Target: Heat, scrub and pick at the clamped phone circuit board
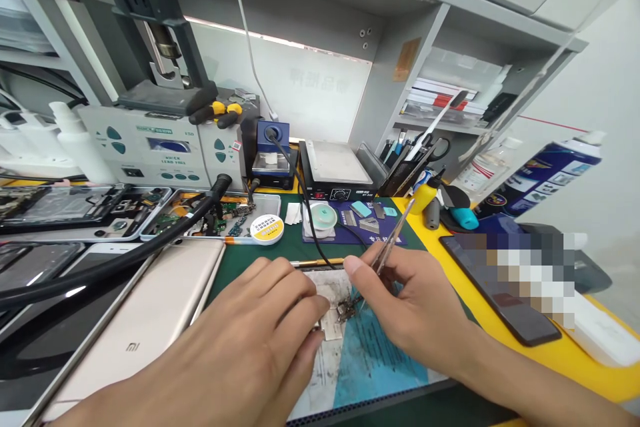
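Observation:
My right hand (405, 300) grips metal tweezers (391, 243) between thumb and fingers, their tips pointing down at a small dark circuit piece (346, 310). My left hand (265, 327) is closed, thumb and fingertips pinched together at the left of that piece. Whatever lies between those fingertips is mostly hidden; a pale metal plate (333, 328) shows just beside them. Under both hands is a stained white and blue work pad (385, 353). A thin brass-coloured rod (320, 262) lies behind the hands, with its right end by my right thumb.
Phones, including a gold one (135, 313), lie at left beneath a thick black hose (125, 263). Trays of boards (235, 217), a rework station (170, 147) and a heating plate (337, 170) stand behind. A dark phone (500, 293) and spray can (540, 173) are at right.

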{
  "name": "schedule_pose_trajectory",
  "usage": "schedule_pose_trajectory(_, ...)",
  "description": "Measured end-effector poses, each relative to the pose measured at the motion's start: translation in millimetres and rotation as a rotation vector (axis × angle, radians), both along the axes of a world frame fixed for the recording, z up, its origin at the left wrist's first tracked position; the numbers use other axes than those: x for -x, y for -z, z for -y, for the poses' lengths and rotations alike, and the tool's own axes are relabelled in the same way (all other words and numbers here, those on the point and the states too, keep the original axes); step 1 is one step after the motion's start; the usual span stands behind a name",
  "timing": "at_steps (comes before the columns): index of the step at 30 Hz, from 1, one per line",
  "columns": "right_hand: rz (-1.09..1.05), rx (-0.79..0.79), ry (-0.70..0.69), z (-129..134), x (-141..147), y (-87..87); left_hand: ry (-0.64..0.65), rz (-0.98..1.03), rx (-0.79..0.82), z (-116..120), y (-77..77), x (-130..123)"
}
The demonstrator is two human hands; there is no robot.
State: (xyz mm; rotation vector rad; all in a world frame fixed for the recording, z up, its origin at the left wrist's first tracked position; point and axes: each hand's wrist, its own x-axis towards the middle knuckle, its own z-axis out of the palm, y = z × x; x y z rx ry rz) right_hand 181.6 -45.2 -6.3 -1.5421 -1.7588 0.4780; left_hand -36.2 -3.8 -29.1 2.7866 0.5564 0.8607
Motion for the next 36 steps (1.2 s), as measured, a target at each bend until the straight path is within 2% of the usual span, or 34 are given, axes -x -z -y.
schedule_pose_trajectory(5,-0.017,0.021,0.008,0.3,1.5,-1.0,0.015,-0.003,0.005,0.8,-5.1,-1.6)
schedule_pose_trajectory(10,-0.005,-0.059,0.04,0.8,1.2,-0.5,0.016,0.007,-0.01,-0.4,-6.4,-3.4)
schedule_pose_trajectory(19,0.089,-0.2,-0.078,-0.5,1.6,-1.9,0.024,0.005,-0.007,0.2,-4.6,0.4)
schedule_pose_trajectory(29,0.133,-0.209,-0.063,-1.9,2.7,0.9,0.025,-0.038,-0.018,2.0,-8.2,-0.8)
schedule_pose_trajectory(36,0.156,-0.21,-0.058,-0.9,2.0,2.3,0.03,-0.041,-0.05,-0.1,-5.1,0.0)
